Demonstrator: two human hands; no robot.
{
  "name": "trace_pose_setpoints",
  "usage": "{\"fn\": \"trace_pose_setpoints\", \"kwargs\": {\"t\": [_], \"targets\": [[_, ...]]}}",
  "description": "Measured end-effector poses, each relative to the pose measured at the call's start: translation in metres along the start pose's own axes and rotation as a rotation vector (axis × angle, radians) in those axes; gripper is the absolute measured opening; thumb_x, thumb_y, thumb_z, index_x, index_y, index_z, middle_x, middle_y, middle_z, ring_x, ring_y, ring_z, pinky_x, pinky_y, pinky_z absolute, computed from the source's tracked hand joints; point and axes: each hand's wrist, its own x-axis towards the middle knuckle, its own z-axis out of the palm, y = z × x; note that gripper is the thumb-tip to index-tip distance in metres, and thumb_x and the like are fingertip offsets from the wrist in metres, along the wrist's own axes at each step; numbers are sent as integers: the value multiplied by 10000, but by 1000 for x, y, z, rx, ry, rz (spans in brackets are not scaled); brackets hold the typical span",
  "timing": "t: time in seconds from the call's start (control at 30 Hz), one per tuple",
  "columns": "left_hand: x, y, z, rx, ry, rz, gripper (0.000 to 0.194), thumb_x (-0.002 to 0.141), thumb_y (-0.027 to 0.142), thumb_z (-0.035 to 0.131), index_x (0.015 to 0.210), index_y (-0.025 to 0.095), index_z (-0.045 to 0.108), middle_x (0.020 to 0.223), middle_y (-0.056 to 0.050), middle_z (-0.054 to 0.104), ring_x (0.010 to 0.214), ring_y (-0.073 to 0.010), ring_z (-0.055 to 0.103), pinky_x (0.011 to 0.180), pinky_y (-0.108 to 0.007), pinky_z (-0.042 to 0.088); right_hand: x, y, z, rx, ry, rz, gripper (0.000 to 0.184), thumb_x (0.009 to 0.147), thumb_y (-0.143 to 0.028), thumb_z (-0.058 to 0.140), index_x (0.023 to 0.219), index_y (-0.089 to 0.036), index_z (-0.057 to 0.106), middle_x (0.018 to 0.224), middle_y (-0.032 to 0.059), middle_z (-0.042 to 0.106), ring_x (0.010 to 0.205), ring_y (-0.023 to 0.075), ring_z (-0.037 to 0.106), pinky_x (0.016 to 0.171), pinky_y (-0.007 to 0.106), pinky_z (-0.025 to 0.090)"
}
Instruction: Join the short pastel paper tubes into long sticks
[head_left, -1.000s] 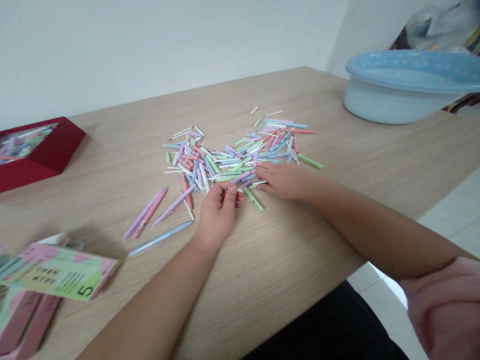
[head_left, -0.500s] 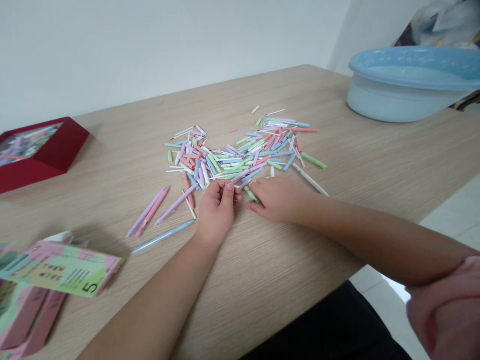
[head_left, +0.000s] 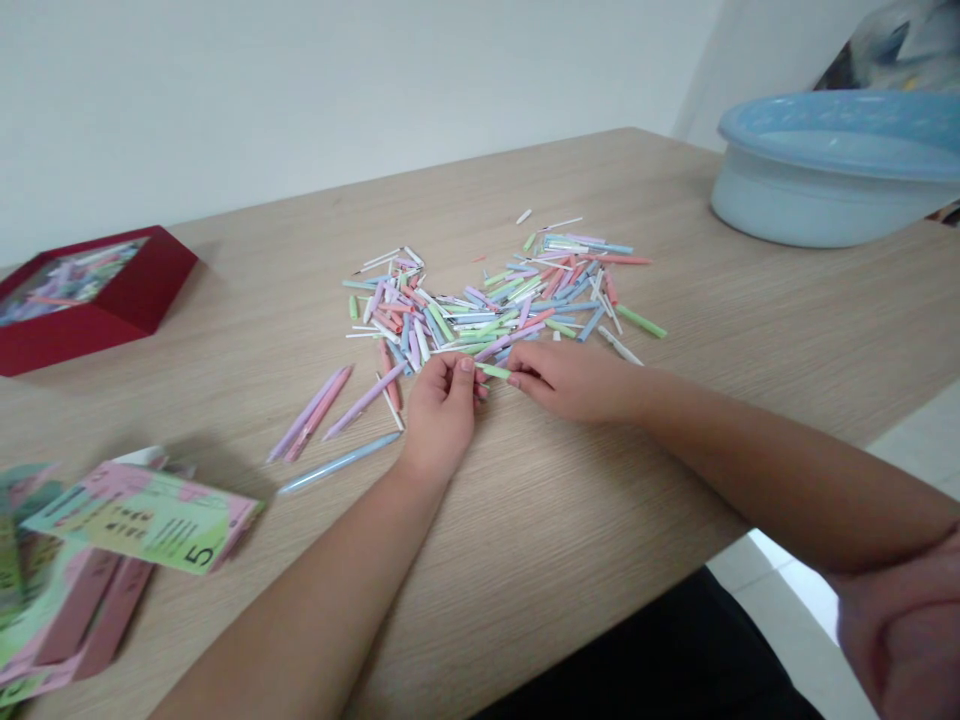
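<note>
My left hand point(head_left: 444, 400) is closed in a pinch near the front of the pile, on a small pen part mostly hidden by the fingers. Between both hands lies a light green pen barrel point(head_left: 493, 371); its right end is gripped by my right hand point(head_left: 574, 380), and its left end meets the left fingertips. Just beyond is a heap of loose pen parts point(head_left: 480, 320) in green, purple, blue, coral and white, with thin white refills among them. Left of my left hand lie a purple pen point(head_left: 366, 400), a pink pen point(head_left: 319, 413) and a blue pen point(head_left: 339, 463).
A red box point(head_left: 161, 285) holding more pen pieces stands at the left. Printed pink and green packages point(head_left: 142, 515) lie at the front left. A large blue basin point(head_left: 795, 195) sits at the right, by the table's edge point(head_left: 885, 430).
My right hand has drawn back from the pile, picked up the green pen barrel from the table and brought it to my left hand's fingertips. The left hand has stayed pinched.
</note>
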Motion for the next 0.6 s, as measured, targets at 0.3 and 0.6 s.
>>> {"fn": "trace_pose_setpoints", "kwargs": {"t": [0.3, 0.6], "targets": [[0, 0, -1, 30, 28, 4, 311, 1006, 483, 619, 913, 187, 627, 776, -2, 666, 630, -112, 604, 588, -225, 495, 6, 12, 0, 110, -7, -30, 187, 1055, -339, 467, 1011, -200, 584, 935, 61, 676, 834, 202, 594, 716, 298, 369], [-1, -2, -2, 62, -39, 8, 274, 993, 458, 639, 957, 188, 672, 745, 2, 650, 628, -127, 579, 581, -241, 460, 7, 15, 2, 176, -21, -68, 188, 1053, -339, 481, 1058, -202, 609, 969, 57, 683, 871, 204, 601, 748, 301, 390]]}}
